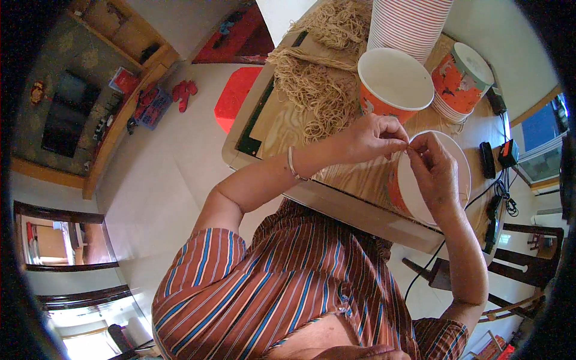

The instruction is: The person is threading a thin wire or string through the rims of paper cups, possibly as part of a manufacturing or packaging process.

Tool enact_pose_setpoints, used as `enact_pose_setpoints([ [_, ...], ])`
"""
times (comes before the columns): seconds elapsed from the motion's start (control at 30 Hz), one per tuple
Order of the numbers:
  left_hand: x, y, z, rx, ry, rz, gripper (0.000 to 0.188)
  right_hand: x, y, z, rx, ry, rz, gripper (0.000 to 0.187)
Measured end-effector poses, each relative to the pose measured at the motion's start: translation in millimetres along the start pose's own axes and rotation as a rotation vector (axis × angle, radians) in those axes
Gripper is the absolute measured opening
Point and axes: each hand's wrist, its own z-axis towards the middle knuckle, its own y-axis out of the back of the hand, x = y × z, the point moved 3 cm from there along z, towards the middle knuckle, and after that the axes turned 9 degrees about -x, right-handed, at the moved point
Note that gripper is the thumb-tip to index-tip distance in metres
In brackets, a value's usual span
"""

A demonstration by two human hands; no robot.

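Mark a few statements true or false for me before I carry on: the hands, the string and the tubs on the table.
1. The fingertips of the left hand and the right hand are close together. True.
2. A bracelet circles the left wrist. True.
3. Loose string lies heaped on the table. True.
4. The right hand is buried in the string. False: it is up in front of the near tub in this view, clear of the heap.
5. String is the only thing on the table. False: tubs stand there too, many of them in a tall stack.
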Motion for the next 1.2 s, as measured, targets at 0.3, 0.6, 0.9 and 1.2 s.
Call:
enact_pose_setpoints([
  [0.3,-3.3,12.9,15.3,0.25,0.011,-0.017,0.02,2.3,-0.6,2.1,0.025,0.084,-0.003,0.014],
  [0.6,-1.4,16.9,20.6,0.339,0.069,-0.072,0.02,7.9,2.9,4.2,-0.024,0.223,-0.046,0.006],
  [0.9,-0.1,16.7,13.9,0.271,0.007,-0.063,0.02,-1.1,-0.6,4.3,-0.031,0.082,-0.061,0.005],
  [1.2,-0.5,5.4,6.4,0.174,0.037,-0.048,0.014,-8.7,0.8,11.9,0.112,-0.221,0.145,0.007],
])
